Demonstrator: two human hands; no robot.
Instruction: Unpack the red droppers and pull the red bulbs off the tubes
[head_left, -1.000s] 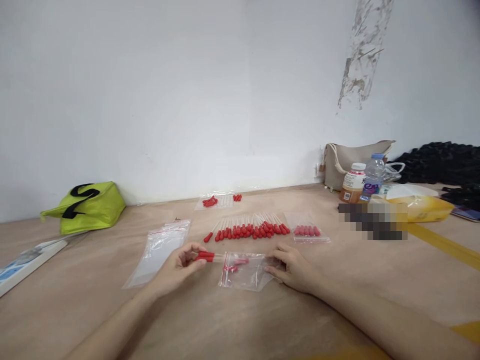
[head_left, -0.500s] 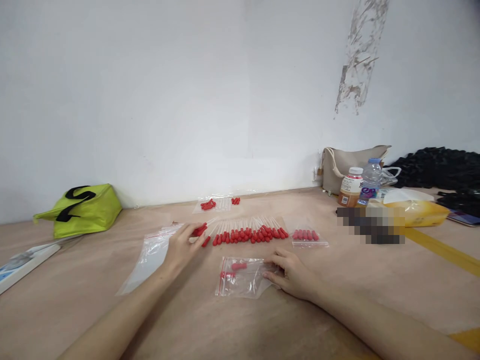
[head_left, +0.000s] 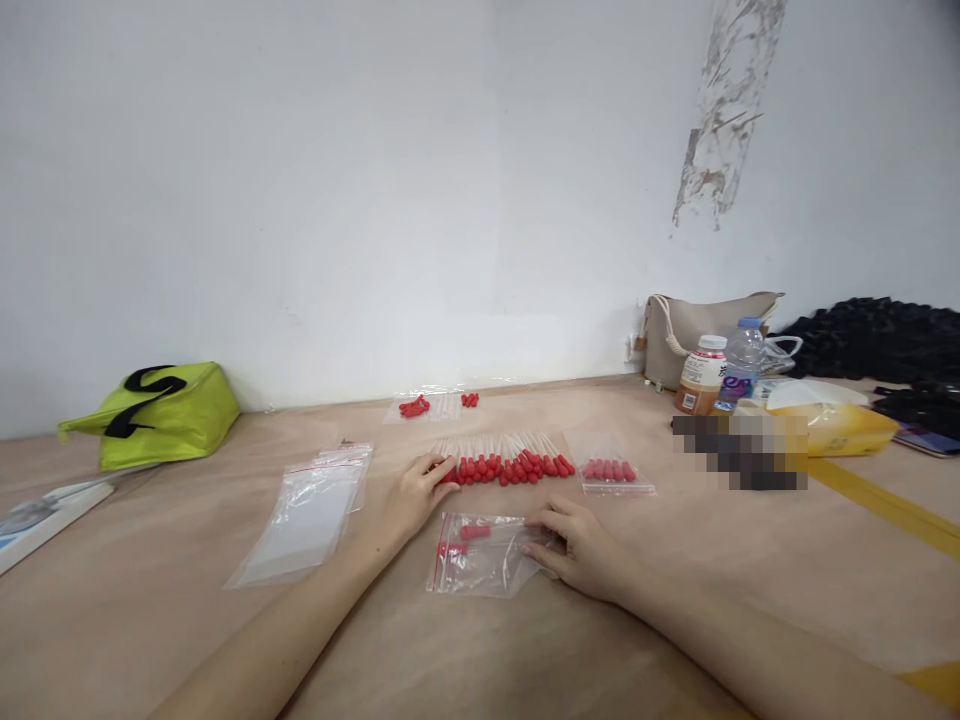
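My left hand [head_left: 420, 492] is at the left end of a row of droppers [head_left: 517, 465] with red bulbs and thin pale stems. Its thumb and fingers close round the end droppers, partly covering their bulbs. Nearer to me lies a clear zip bag [head_left: 480, 570] with red bulbs showing inside by its red-lined seal. My right hand [head_left: 577, 548] pinches the bag's right end between thumb and fingers. Another zip bag [head_left: 616, 486], holding several droppers side by side, lies right of the row.
Flat zip bags [head_left: 304, 520] lie left of my left forearm. Behind the row, a clear bag [head_left: 439, 408] holds red-bulbed pieces. A yellow-green bag [head_left: 169, 420] stands far left. At right are bottles [head_left: 701, 375], a beige bag [head_left: 667, 330] and a yellow packet [head_left: 840, 425].
My left hand has moved right, from the loose droppers near the flat bags to the row's end, and those droppers now sit against the row. My right hand stays on the bag.
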